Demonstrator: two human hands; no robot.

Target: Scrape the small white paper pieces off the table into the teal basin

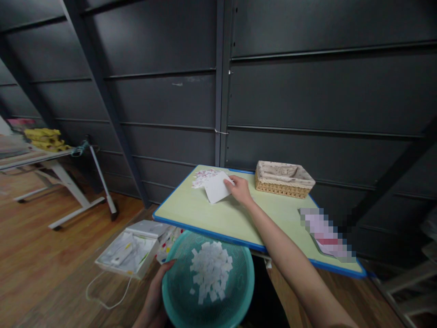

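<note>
My left hand (160, 282) is closed on the left rim of a round teal mesh basket (242, 287), tilted below the table's front edge. Inside the basket lies a heap of small white paper pieces (211, 269). Over the table, my right hand (239, 187) pinches a white card (217, 187) by its right side. The card is partly in front of a pile of small paper scraps with pink or red marks (201, 176), which lies at the table's far left corner. Whether the card touches the tabletop, I cannot tell.
The pale green table (191, 212) has a blue edge. A cloth-lined woven basket (282, 187) stands at its back right; a blurred-out flat item (321, 234) lies at its right. An open white box (128, 250) is on the floor. Another table (58, 157) stands far left.
</note>
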